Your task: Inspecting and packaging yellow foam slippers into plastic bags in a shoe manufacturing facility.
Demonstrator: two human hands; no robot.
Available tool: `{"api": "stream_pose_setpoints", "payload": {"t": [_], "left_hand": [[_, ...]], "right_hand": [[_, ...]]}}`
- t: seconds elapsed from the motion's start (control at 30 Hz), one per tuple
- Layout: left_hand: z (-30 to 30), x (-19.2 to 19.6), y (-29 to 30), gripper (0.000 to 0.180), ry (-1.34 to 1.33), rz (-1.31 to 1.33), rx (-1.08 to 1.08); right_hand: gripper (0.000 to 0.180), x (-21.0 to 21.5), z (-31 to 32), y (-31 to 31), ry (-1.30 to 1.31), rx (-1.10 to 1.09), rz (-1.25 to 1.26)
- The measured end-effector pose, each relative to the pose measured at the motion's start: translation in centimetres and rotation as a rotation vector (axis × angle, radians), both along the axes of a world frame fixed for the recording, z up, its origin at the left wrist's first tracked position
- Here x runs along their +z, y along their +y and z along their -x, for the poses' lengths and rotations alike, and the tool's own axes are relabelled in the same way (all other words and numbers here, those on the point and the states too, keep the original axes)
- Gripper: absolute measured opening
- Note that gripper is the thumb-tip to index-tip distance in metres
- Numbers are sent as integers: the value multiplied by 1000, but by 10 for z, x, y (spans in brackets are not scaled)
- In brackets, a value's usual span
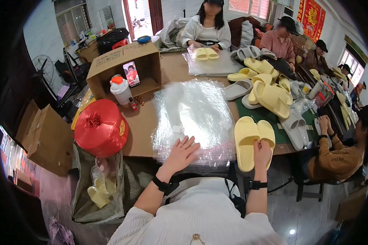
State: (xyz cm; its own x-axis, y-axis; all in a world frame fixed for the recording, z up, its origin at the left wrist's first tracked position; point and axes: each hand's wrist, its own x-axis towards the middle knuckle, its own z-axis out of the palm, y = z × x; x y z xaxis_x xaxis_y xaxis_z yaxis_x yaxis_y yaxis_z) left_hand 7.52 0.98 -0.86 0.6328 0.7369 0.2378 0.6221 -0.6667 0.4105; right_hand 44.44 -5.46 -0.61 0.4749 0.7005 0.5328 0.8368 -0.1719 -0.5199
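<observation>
printed characters stand on the red poster (311, 18) and cardboard box (124, 56).
</observation>
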Motion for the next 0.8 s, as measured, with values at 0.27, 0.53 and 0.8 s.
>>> {"api": "stream_pose_setpoints", "payload": {"t": [0.27, 0.53, 0.8], "left_hand": [[7, -14, 19, 43, -463, 409, 80], [3, -1, 12, 41, -468, 441, 72], [-4, 24, -5, 27, -254, 113, 196]], "right_hand": [[35, -1, 5, -1, -19, 3, -61], [35, -2, 5, -1, -39, -11, -76], [29, 7, 3, -12, 229, 49, -65]]}}
